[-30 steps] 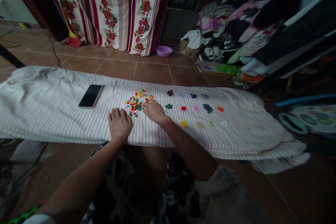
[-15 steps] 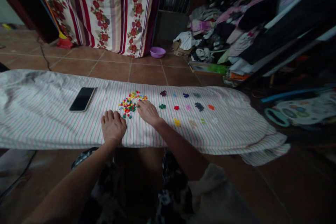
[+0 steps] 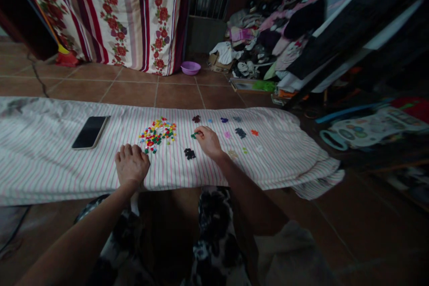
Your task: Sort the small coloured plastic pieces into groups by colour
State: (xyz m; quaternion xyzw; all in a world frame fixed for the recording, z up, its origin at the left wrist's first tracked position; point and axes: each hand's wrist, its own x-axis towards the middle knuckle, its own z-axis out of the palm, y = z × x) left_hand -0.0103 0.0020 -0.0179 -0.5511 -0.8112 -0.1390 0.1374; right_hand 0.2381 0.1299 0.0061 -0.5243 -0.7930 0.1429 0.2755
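Note:
On the striped cloth lies a loose pile of small mixed-colour pieces. My left hand rests on the cloth just below the pile's left side, fingers curled and pressed together; anything beneath them is hidden. My right hand is over the green group, fingertips pinched; what they hold is too small to make out. Single-colour groups lie around it: black, dark red, purple, pink, dark grey and orange.
A black phone lies on the cloth at the left. Beyond the cloth are a floral curtain, a purple basin and a heap of clothes. A patterned plastic item stands at the right.
My right hand has moved right, from the mixed pile to the green group, still pinched. The black group now shows. The whole view has shifted, and my left hand remains below the pile.

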